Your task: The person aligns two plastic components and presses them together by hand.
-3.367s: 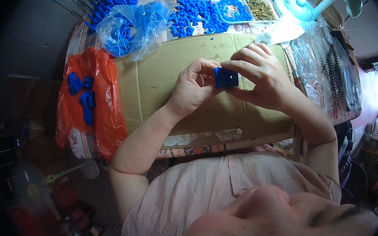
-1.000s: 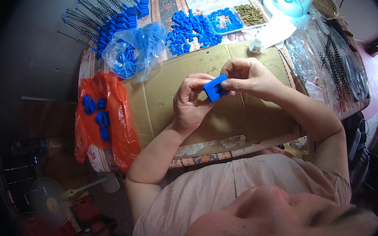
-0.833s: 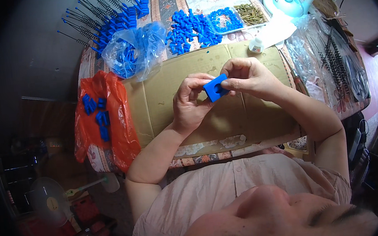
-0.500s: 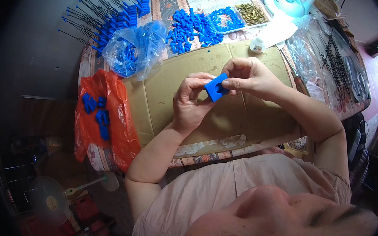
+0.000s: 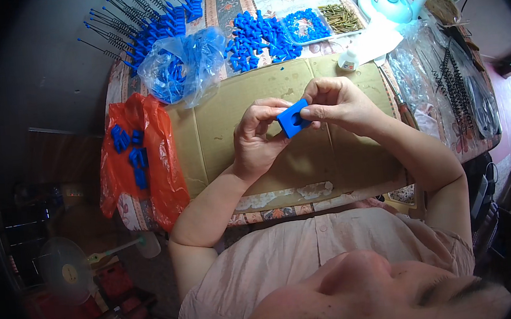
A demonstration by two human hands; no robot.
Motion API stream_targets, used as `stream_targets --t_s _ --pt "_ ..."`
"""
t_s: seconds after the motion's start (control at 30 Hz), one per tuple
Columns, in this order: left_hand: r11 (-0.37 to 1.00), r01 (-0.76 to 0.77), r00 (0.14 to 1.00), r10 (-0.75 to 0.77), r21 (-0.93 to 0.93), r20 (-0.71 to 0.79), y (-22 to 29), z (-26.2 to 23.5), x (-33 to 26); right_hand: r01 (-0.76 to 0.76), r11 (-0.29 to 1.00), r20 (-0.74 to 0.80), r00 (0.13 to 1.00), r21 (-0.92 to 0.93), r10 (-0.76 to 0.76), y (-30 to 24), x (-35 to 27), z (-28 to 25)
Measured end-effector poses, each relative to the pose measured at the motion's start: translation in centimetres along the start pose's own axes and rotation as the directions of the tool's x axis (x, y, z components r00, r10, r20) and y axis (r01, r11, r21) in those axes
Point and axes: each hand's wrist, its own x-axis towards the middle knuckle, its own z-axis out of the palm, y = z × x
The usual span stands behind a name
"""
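A small blue square plastic block (image 5: 289, 123) with a dark hollow in its face is held above the cardboard. My left hand (image 5: 258, 134) is closed on its left side, fingers behind and thumb below. My right hand (image 5: 337, 108) is closed at the block's right side, its thumb and index finger pinched at the hollow. Whether a smaller piece sits between those fingertips is hidden. Under both hands lies a flat brown cardboard sheet (image 5: 233, 186). More blue plastic pieces (image 5: 138, 157) rest on a red plastic bag (image 5: 167, 191) to the left.
Blue blocks with black coiled wires (image 5: 162, 28) stand far left, beside a clear bag (image 5: 198, 64). Loose blue cones (image 5: 251, 41), a tray of brass pins (image 5: 340, 18), a small white bottle (image 5: 348, 61) and a lamp (image 5: 385, 3) line the back. Black springs (image 5: 456, 90) and a screwdriver (image 5: 405, 112) lie right.
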Motion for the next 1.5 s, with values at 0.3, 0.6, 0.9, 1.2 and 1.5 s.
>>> stream_targets --t_s 0.3,0.6,0.9,1.2,1.5 --pt "1.000 0.001 1.000 -0.001 -0.013 0.004 -0.1 0.0 -0.1 -0.003 1.000 -0.002 1.000 0.019 0.003 0.0 -0.1 0.1" --pt "1.000 0.007 1.000 -0.007 -0.024 0.006 -0.2 0.1 0.0 0.006 1.000 0.000 1.000 0.020 -0.006 -0.1 -0.1 0.0" --pt "0.972 0.106 0.994 -0.110 -0.209 -0.011 -0.3 0.3 0.1 -0.011 1.000 -0.039 0.999 -0.007 0.011 0.4 0.2 -0.4" --pt "0.895 0.355 0.934 -0.354 -0.269 0.055 1.1 -0.3 0.6 -0.050 0.997 -0.119 0.991 0.064 0.057 0.4 0.3 -1.0" --pt "0.920 0.365 0.930 -0.367 -0.142 0.007 1.3 -0.2 0.4 0.020 0.992 -0.153 0.988 -0.121 -0.039 0.8 0.4 -0.6"
